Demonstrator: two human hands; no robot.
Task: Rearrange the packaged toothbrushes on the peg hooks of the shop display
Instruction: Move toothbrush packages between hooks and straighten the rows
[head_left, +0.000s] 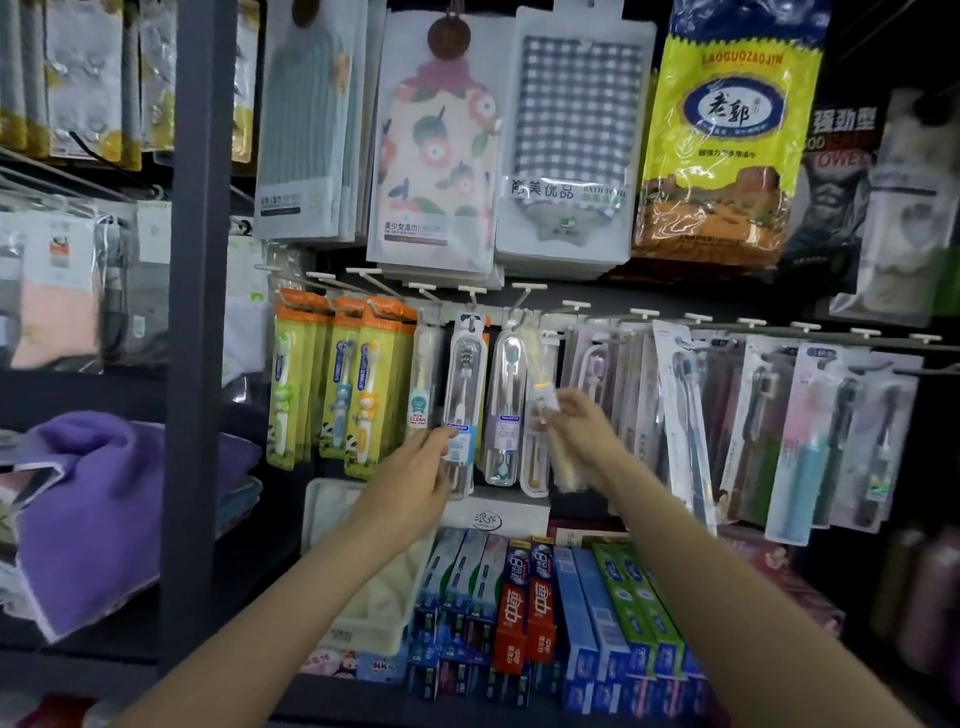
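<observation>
Packaged toothbrushes hang in a row on white peg hooks (530, 287) across the display. My left hand (415, 478) grips the lower part of a clear-cased toothbrush pack (465, 374) that hangs on its hook. My right hand (576, 421) holds a blurred yellowish toothbrush pack (543, 400) near its middle, in front of the packs hanging there; whether it still hangs on a hook I cannot tell. Orange and green children's toothbrush packs (358, 395) hang to the left. More clear blister packs (800, 436) hang to the right.
Packaged towels (436, 145) hang above the hooks. Toothpaste boxes (540, 608) stand in rows on the shelf below my arms. A dark upright post (200, 312) separates this bay from the left bay, where folded purple cloth (104, 509) lies.
</observation>
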